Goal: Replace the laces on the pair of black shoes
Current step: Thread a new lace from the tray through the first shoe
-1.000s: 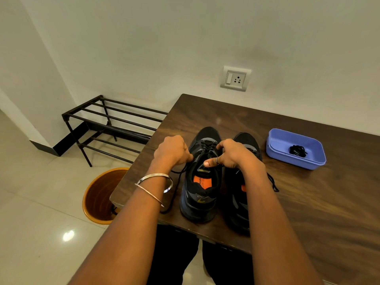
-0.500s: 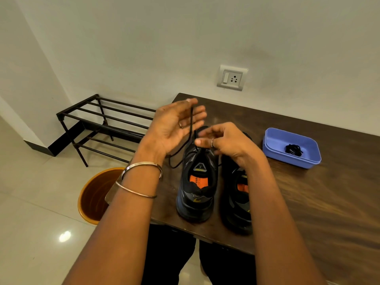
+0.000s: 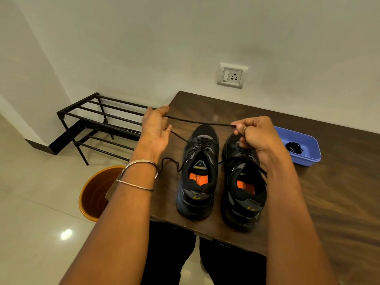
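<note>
black shoes [image 3: 197, 171] side by side on table [image 3: 329, 202], toes pointing away toward wall, black lace [image 3: 200, 121] stretched taut crosswise, left hand [image 3: 155, 130] and right hand [image 3: 249, 133] each pinching an end

White walls [image 3: 144, 38] — glossy, seemingly tiled floor [image 3: 37, 212]

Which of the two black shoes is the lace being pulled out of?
The left black shoe: its black lace stretches between both hands. The right black shoe stays laced.

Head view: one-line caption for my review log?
Both hands stretch a black lace above the left shoe.
</note>
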`<action>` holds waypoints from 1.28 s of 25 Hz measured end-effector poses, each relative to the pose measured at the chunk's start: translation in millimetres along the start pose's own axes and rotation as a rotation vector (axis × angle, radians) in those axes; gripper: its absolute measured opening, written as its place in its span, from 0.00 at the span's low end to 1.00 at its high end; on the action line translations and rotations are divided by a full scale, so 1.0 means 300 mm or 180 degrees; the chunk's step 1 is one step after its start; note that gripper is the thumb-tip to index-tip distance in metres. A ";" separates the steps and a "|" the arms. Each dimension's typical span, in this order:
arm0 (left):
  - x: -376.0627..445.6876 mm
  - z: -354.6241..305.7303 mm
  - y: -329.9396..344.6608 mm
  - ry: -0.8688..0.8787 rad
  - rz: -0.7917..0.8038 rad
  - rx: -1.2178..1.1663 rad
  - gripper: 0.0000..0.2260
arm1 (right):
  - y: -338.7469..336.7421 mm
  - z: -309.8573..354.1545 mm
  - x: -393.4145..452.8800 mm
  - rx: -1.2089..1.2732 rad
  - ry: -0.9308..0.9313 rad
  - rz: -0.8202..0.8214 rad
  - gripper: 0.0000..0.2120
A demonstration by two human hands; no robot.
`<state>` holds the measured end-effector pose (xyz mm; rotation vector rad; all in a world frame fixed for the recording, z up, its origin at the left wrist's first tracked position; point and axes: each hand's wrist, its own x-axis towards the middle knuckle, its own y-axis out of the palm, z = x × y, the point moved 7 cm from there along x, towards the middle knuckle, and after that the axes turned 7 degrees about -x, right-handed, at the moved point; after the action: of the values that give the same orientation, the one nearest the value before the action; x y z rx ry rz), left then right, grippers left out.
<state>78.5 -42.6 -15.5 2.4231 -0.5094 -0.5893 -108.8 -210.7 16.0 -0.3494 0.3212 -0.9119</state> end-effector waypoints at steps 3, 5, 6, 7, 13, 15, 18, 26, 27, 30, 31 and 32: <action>0.032 0.016 -0.069 0.0084 -0.0442 0.1109 0.34 | -0.031 -0.026 0.023 -0.0548 -0.0036 -0.0293 0.09; 0.029 0.026 -0.096 0.0044 -0.0594 0.1961 0.26 | -0.043 -0.018 0.021 -0.0324 -0.0037 -0.0470 0.03; 0.028 0.024 -0.099 0.0124 -0.0613 0.2527 0.17 | -0.039 -0.009 0.016 -0.0160 -0.0072 -0.0505 0.01; 0.020 0.009 -0.088 0.0362 -0.0633 0.3190 0.08 | -0.028 0.005 0.010 -0.0088 -0.0144 -0.0512 0.02; -0.065 0.017 0.172 0.1210 0.1442 0.3184 0.13 | 0.132 0.092 -0.013 -0.0354 -0.0764 0.0154 0.07; -0.101 0.048 0.217 0.1291 0.1924 0.3283 0.13 | 0.152 0.101 -0.018 -0.0371 -0.0809 0.0277 0.06; -0.092 0.059 0.198 0.1113 0.1802 0.3053 0.10 | 0.127 0.079 -0.017 0.0101 -0.0526 0.0139 0.07; -0.081 0.126 0.129 0.0812 0.1423 0.4155 0.02 | 0.165 -0.001 -0.010 -0.1154 0.0013 0.0542 0.10; -0.081 0.147 0.122 0.0767 0.1477 0.4394 0.02 | 0.185 -0.015 -0.020 -0.1568 0.0082 0.0797 0.15; -0.066 0.180 0.115 0.0697 0.1272 0.4766 0.04 | 0.228 -0.036 -0.050 -0.2304 0.0174 0.1159 0.24; -0.063 0.181 0.116 0.0705 0.1167 0.4834 0.03 | 0.234 -0.039 -0.055 -0.2287 0.0202 0.1166 0.22; -0.063 0.179 0.120 0.0720 0.1088 0.4896 0.02 | 0.237 -0.044 -0.054 -0.2182 0.0257 0.1156 0.19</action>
<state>27.2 -84.7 -26.8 3.4927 -1.6631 0.4814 -73.1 -159.6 -24.3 -0.8541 0.7486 -0.4352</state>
